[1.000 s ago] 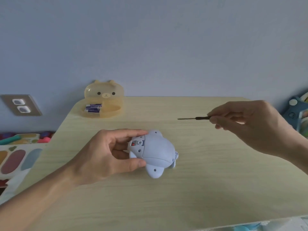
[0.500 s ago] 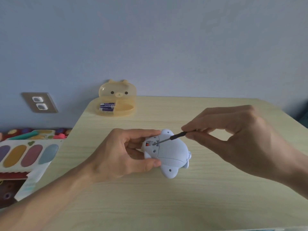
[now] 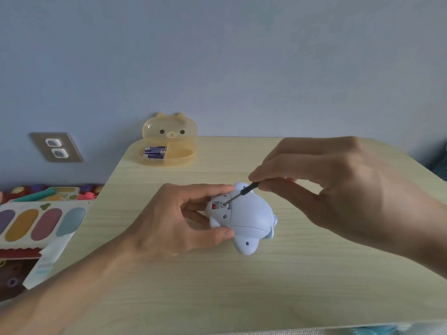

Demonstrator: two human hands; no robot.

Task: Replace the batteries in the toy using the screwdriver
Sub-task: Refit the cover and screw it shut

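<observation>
Pale blue toy lying belly-up near the middle of the wooden table, clasped at its left end between thumb and fingers of the left hand. Thin screwdriver pinched by the right hand, tip set in a recess beside a small red switch. Farther back, near the wall, open yellow bear-faced case holding two batteries.

Screwdriver handle hidden inside right hand; screw too small
</observation>
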